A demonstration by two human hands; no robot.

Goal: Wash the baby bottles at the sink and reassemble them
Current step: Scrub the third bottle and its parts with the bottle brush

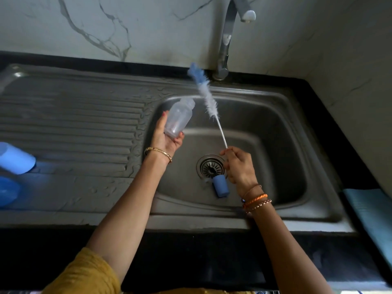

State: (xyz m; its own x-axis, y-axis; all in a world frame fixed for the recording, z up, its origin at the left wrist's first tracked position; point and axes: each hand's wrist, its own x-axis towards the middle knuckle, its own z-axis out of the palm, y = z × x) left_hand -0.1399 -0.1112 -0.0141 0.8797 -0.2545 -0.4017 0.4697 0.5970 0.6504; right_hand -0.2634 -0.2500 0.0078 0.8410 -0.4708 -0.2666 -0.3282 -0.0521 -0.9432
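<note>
Left hand [167,141] is gripping a clear baby bottle [179,117] by its base, tilted with the open neck pointing up and right, over the steel sink [265,115]. Right hand [238,164] is pinching the wire stem of a bottle brush [206,96], its blue tip lying near the tap [224,39]. A blue cap [220,186] is lying beside the drain [211,166]. Blue items [16,158] are sitting on the drainboard [74,124].

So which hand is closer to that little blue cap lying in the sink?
Right. The right hand hovers just above the blue cap, gripping the brush; the left hand is farther up-left, holding the bottle.
</note>
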